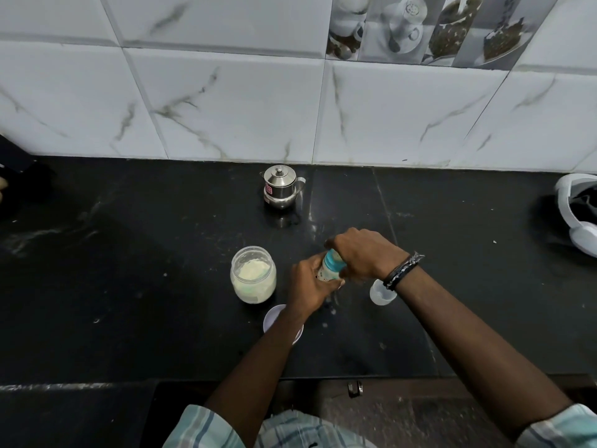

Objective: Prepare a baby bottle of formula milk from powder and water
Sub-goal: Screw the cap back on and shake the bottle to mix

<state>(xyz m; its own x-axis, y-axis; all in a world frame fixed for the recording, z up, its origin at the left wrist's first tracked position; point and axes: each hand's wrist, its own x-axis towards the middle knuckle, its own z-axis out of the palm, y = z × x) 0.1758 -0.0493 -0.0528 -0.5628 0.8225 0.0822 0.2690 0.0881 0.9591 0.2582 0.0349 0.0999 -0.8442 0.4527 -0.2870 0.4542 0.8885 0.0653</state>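
Note:
A small baby bottle (327, 267) with a teal screw collar stands on the black counter (129, 270), holding pale liquid. My left hand (308, 287) grips its body from the left. My right hand (361, 250) grips the top of the bottle from above, fingers curled over the teal collar; the teat is hidden under it. An open clear jar of pale formula powder (253, 273) stands just left of my hands. Its white lid (274, 316) lies on the counter, partly under my left forearm. A clear bottle cap (381, 292) sits under my right wrist.
A small steel pot with a lid (280, 186) stands near the tiled wall, behind my hands. White headphones (578, 218) lie at the counter's right edge. A dark object (19, 185) sits at the far left. Specks of powder dot the counter near the bottle.

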